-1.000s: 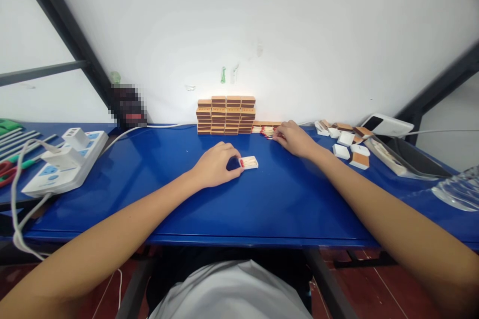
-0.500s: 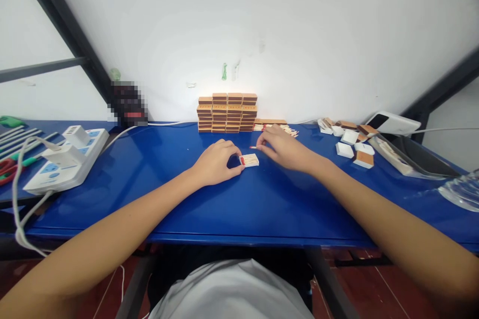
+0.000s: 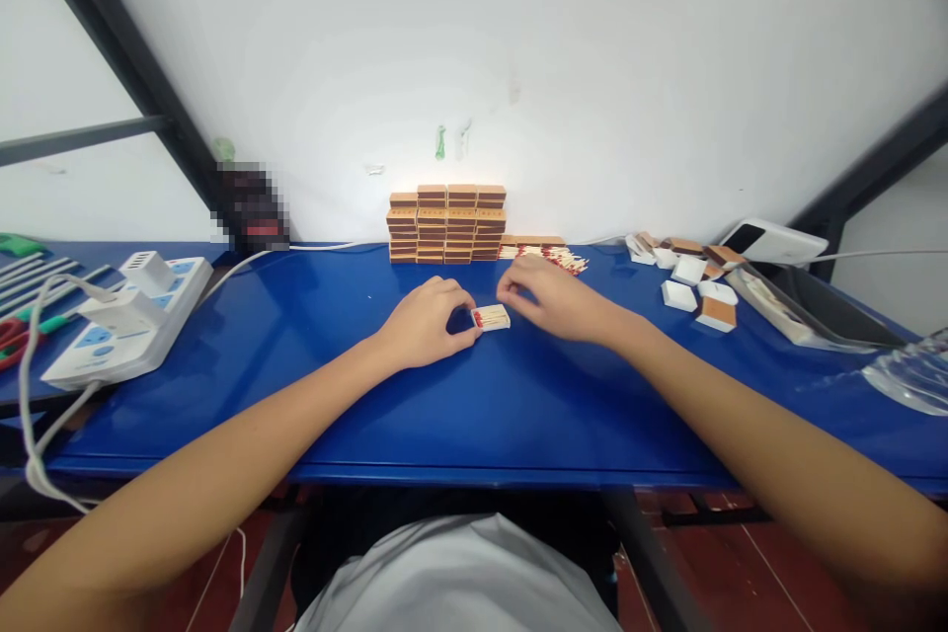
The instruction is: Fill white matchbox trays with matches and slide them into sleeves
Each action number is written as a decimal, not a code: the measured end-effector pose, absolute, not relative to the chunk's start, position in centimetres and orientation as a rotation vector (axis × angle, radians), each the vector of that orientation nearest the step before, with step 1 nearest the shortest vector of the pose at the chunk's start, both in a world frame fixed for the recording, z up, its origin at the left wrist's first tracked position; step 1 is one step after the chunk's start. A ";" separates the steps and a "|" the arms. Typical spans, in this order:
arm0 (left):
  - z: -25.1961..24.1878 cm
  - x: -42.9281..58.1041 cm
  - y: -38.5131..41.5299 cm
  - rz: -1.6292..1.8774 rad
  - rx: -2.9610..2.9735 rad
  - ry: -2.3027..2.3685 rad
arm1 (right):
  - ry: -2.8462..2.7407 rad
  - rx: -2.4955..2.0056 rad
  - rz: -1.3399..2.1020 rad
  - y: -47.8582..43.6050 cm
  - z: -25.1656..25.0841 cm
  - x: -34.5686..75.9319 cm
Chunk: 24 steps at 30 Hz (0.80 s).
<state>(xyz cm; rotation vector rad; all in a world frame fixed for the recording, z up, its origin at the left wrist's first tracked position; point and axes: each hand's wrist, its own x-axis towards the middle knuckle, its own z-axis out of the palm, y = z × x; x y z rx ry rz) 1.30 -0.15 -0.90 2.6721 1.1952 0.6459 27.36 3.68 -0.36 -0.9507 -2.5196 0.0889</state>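
Note:
My left hand (image 3: 430,324) rests on the blue table with its thumb and fingers closed on the left end of a small white matchbox tray (image 3: 508,323). Inside the tray lie several matches (image 3: 492,317), their red heads toward the left. Just past the tray's upper right edge, my right hand (image 3: 549,296) has its thumb and fingers curled close together. No match shows clearly at its fingertips. Behind this hand, a heap of loose red-headed matches (image 3: 569,261) is partly covered by it.
Stacked brown matchboxes (image 3: 446,222) stand against the wall. White trays and brown sleeves (image 3: 688,272) lie loosely at the right, beside a white device (image 3: 774,242) and a dark open pouch (image 3: 829,311). A power strip (image 3: 129,321) with cables and red-handled scissors (image 3: 15,341) are at the left.
The match that my right hand pinched is no longer visible at its fingertips. That hand has shifted slightly left, nearer the tray. My left hand keeps its hold.

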 end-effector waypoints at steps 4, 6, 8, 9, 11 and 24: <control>-0.7 1.4 -0.3 0.631 2.654 1.208 | -2.427 -1.210 -0.164 7.5 -1.3 31.0; -0.5 1.4 -0.4 0.607 2.641 1.219 | -2.427 -1.305 -0.237 9.2 -2.0 33.0; -0.5 1.4 -0.5 0.593 2.635 1.221 | -2.435 -1.340 -0.252 10.5 -2.7 34.4; -0.5 1.4 -0.5 0.592 2.635 1.218 | -2.439 -1.338 -0.253 10.9 -3.0 34.8; -0.5 1.4 -0.5 0.595 2.639 1.215 | -2.441 -1.318 -0.268 11.4 -3.4 35.2; -0.5 1.5 -0.5 0.592 2.640 1.216 | -2.458 -1.295 -0.311 11.6 -3.4 34.8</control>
